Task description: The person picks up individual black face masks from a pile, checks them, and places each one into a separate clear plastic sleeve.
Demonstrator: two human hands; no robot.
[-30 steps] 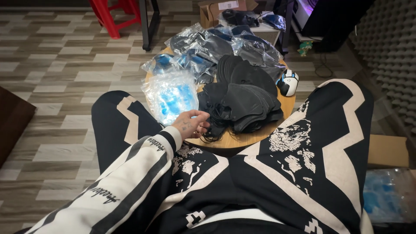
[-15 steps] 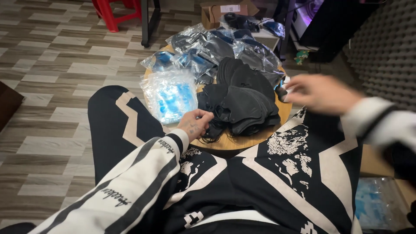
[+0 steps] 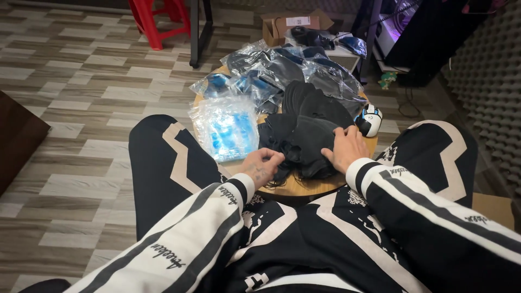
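Your 2 hands sit at the centre of the frame on a small round wooden table (image 3: 304,187) between your knees. Your left hand (image 3: 261,165) rests at the near left edge of a pile of black fabric pieces (image 3: 306,133), fingers curled together and pinching into the cloth's edge. Your right hand (image 3: 343,147) lies flat on the pile's right side, fingers spread apart and pressing down on the fabric, not closed round it. The pile fills the middle of the tabletop, with loose dark threads trailing off its near edge.

Just left of the pile, touching it, lies a clear plastic bag with blue contents (image 3: 228,127). Above the pile, towards the upper centre of the frame, several clear bags of dark items (image 3: 287,70) overlap. A white and black mouse-like gadget (image 3: 370,119) sits at the table's right edge, just beside your right hand. A red plastic stool (image 3: 157,19) stands upper left, an open cardboard box (image 3: 287,24) at the top centre.
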